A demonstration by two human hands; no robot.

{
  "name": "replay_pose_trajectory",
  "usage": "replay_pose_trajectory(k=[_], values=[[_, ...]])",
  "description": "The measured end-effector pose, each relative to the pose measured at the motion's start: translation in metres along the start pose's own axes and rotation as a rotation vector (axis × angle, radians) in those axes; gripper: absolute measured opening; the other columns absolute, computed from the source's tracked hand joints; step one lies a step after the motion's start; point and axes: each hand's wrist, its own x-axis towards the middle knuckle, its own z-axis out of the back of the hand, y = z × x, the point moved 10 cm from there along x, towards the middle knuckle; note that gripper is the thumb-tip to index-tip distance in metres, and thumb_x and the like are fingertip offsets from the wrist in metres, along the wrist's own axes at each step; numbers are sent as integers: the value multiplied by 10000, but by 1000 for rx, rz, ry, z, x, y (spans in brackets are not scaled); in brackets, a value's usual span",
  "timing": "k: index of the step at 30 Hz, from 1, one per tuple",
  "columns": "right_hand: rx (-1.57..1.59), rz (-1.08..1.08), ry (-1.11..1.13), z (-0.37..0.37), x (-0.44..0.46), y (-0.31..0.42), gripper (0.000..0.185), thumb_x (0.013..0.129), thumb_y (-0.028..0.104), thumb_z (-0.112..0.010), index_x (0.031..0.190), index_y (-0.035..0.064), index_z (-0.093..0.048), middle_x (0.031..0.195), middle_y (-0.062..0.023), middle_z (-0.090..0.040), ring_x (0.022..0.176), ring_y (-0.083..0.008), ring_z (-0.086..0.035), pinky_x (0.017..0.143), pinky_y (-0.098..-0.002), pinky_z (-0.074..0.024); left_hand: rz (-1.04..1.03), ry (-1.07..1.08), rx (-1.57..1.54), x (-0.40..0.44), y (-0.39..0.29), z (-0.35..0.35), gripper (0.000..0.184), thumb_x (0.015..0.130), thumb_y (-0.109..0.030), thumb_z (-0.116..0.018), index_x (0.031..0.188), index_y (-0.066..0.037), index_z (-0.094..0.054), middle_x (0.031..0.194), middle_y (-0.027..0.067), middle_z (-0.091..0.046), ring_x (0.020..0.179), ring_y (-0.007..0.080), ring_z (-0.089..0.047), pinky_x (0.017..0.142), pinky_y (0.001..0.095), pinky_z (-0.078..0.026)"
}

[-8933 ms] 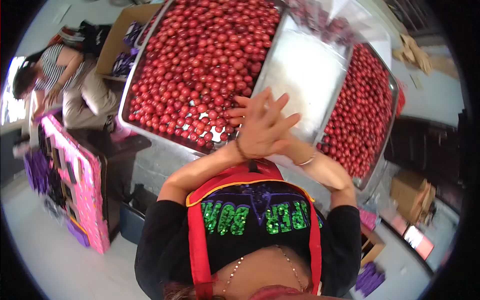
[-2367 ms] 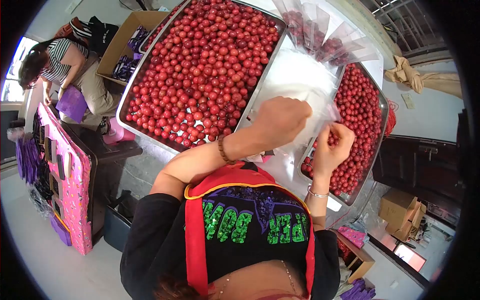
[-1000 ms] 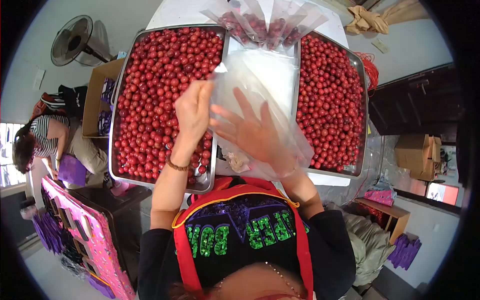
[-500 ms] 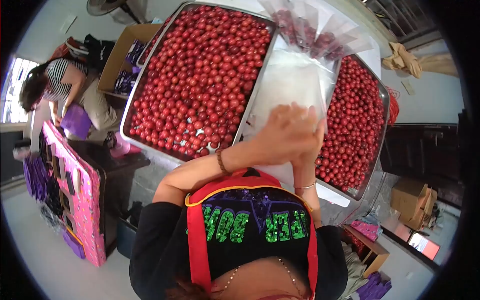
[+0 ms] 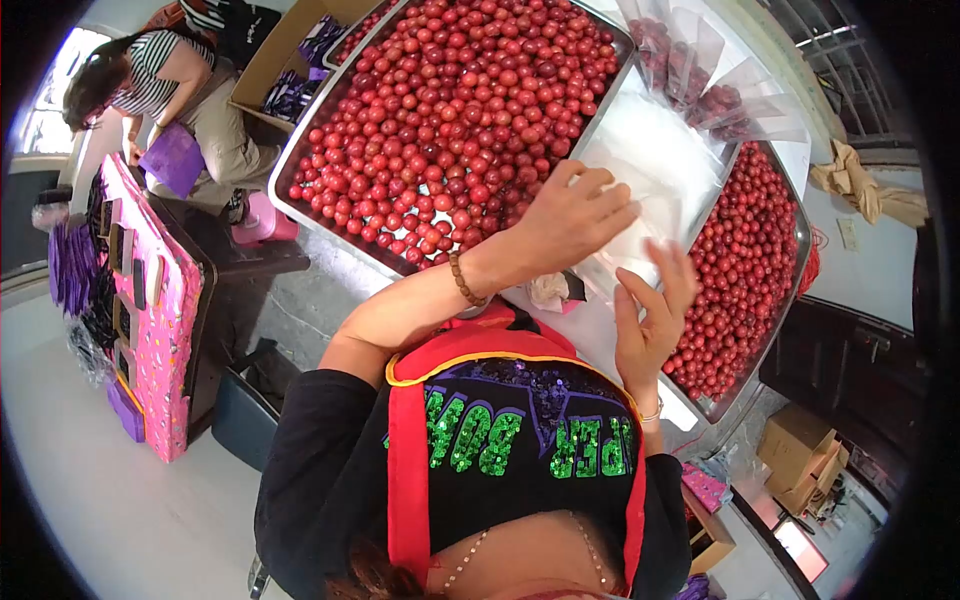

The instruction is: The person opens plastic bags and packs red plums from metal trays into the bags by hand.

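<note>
My left hand (image 5: 583, 212), with a brown bead bracelet at its wrist, has curled fingers over the stack of clear plastic bags (image 5: 650, 160); what lies under them is hidden. Lower right, my right hand (image 5: 655, 312) has its thumb and fingers apart, slightly blurred, beside the lower end of the stack. Nothing can be made out in it. Left of the stack, a large metal tray holds many loose red fruits (image 5: 440, 110). A narrower tray of red fruits (image 5: 740, 270) lies to the right. Filled clear bags (image 5: 690, 80) fan out beyond the stack.
A person (image 5: 180, 90) in a striped top sits at the upper left with a purple item (image 5: 172, 160). Nearby are a pink-covered board (image 5: 165, 340), a cardboard box (image 5: 290, 55) and a dark bin (image 5: 245, 405). A crumpled pale thing (image 5: 547, 292) lies near my left wrist.
Half a second ago my hands overlapped above the bags; now they are apart, the right one lower. Earlier, a clear bag was spread between them. The view has turned and shifted.
</note>
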Motion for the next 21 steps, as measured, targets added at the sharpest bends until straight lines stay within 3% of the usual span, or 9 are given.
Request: replay_pose_trajectory(k=[3,7,9,10,13,14,16,18,21], values=[[-387,124,-187,14,7,12,178,764,102,-641,926,143,-704,1301,-150,-448,1278,-362,-236,1019,-431,-210,-27,-62,2,-2,-12,12,192,739,-158,-559,919,-104,-594,884,-8,-552,883,153,-529,750,330,-390],[-439,107,-203,18,15,10,181,765,126,-645,931,167,-705,1320,-135,-431,1261,-357,-271,1004,-428,-212,127,-43,-187,-13,-2,19,298,724,-102,-597,1021,-84,-610,971,25,-596,924,179,-549,798,335,-396],[-487,158,-84,14,22,18,190,761,138,-651,945,153,-695,1314,-106,-446,1229,-341,-330,972,-407,-244,236,-78,-356,-17,1,29,327,723,-71,-613,1050,-66,-599,980,44,-602,936,195,-552,795,346,-410],[-458,196,-63,12,30,36,221,751,129,-655,970,119,-680,1237,-56,-524,1134,-291,-431,921,-375,-285,340,-112,-524,-22,9,32,359,722,-41,-629,1079,-48,-589,988,62,-607,948,211,-555,792,356,-425],[-478,201,-2,4,41,50,236,749,118,-655,983,85,-668,1136,-19,-592,1023,-231,-486,889,-350,-305,289,-15,-577,-29,8,44,417,709,-10,-653,1115,-18,-557,1042,95,-597,980,242,-555,812,354,-445],[-463,228,-25,4,47,56,237,734,44,-637,971,47,-658,1060,-14,-623,906,-210,-520,819,-323,-363,288,-10,-579,-32,12,48,417,709,-10,-653,1115,-18,-557,1042,95,-597,980,242,-555,812,354,-445],[-362,211,-11,0,48,48,250,721,1,-619,967,32,-653,1057,-25,-622,880,-215,-528,780,-312,-386,331,-102,-736,-38,31,60,439,709,-82,-673,1129,-46,-551,1088,110,-583,942,257,-564,818,310,-447],[-246,232,-17,6,49,50,296,680,-100,-567,951,-7,-640,1002,-73,-632,800,-228,-549,684,-291,-433,663,-177,-805,-68,85,57,442,717,-102,-676,1133,-31,-545,1130,139,-568,993,283,-549,881,338,-424],[-111,176,-58,25,49,45,289,670,-111,-565,928,-10,-643,952,-100,-640,778,-230,-555,699,-294,-437,622,-81,120,-111,157,67,382,781,-264,-640,1105,-67,-589,1010,102,-613,932,266,-518,815,376,-376]])
